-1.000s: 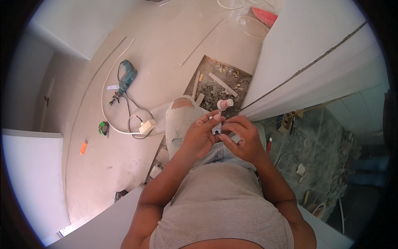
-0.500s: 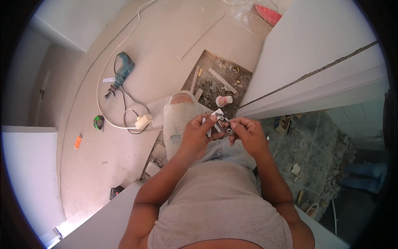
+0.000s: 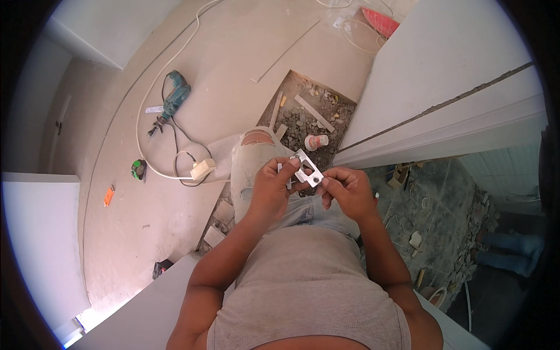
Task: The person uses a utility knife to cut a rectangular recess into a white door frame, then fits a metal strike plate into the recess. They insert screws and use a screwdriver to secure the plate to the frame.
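A silver metal strike plate [image 3: 311, 175], with a cut-out in its middle and a screw hole near its lower corner, is held flat above my lap. My left hand [image 3: 272, 188] pinches its upper left end between thumb and fingers. A second narrow pale metal piece [image 3: 288, 181] shows between the fingers of that hand; its full shape is hidden. My right hand [image 3: 348, 191] has thumb and forefinger closed at the plate's lower right corner, by the screw hole, with its other fingers curled underneath.
A green drill [image 3: 175, 100] lies on the floor at left, its cord near a white power socket block [image 3: 202, 169]. A tape measure [image 3: 138, 169] and orange object [image 3: 109, 196] lie further left. Ahead, a rubble-filled pit [image 3: 303, 125] holds a red-and-white tube [image 3: 316, 142]. A white door [image 3: 420, 81] stands right.
The strike plate has turned so that its bright face and cut-out now show. Both hands have shifted slightly, still at the metal pieces.
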{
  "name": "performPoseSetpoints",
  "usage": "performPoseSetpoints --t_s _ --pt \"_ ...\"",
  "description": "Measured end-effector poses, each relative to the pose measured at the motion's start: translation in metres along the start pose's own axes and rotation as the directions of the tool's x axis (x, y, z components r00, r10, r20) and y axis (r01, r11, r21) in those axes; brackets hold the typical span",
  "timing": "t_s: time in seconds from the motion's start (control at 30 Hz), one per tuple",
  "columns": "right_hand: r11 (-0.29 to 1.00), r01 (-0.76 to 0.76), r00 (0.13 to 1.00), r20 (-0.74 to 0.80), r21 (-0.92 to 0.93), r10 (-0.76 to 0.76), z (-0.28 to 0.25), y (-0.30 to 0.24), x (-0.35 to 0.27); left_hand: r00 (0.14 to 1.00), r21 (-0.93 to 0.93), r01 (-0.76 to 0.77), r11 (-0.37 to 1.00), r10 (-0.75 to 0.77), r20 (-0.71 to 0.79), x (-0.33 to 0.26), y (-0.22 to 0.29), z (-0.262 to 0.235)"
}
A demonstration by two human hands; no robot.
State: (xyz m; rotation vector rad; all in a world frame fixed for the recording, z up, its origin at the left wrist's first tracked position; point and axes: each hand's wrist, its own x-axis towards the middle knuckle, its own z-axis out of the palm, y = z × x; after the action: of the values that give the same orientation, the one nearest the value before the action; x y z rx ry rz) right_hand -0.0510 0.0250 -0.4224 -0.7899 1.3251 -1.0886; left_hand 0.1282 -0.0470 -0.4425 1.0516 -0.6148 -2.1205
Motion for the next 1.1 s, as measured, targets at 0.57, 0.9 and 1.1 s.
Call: performPoseSetpoints --t_s 0.57,0.9,1.1 --pt "0.983 0.169 0.985 -0.036 0.073 -0.167 0.008 0.004 -0.001 0.999 0.006 -0.031 0.999 0.031 0.014 0.004 -0.003 -0.001" --pt "0.906 -0.142 0.983 0.163 0.399 0.082 0.001 0.003 0.003 0.969 0.219 -0.079 0.972 0.024 0.244 0.008 0.007 -0.014" --pt "0.834 -0.245 0.941 0.328 0.495 0.081 -0.008 0.003 0.005 0.951 0.149 0.001 0.989 -0.047 0.305 0.007 0.007 -0.014"
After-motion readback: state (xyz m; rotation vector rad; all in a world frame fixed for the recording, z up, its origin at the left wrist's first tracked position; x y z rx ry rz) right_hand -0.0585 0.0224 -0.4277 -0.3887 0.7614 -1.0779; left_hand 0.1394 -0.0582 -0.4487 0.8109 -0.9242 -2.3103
